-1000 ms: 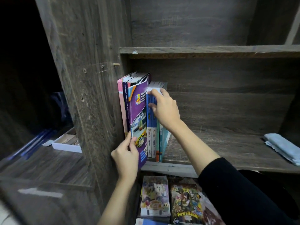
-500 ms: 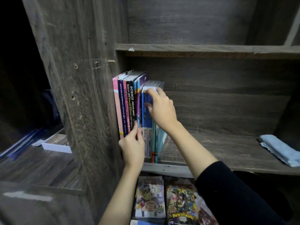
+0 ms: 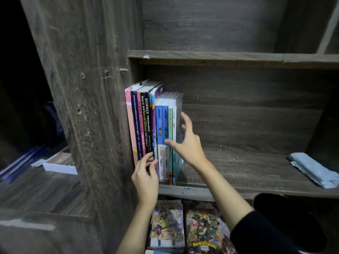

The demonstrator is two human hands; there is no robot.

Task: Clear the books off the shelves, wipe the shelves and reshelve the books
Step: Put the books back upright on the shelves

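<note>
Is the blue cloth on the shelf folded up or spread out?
Folded. The blue cloth lies as a thick, layered bundle at the shelf's right end.

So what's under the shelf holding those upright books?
Below the shelf, comic books lie with covers showing. The right arm's black sleeve hides whatever lies further right.

Books stand upright at the left end of the shelf, against the side panel. A cloth lies far right (same shelf). Comics lie below.
</note>
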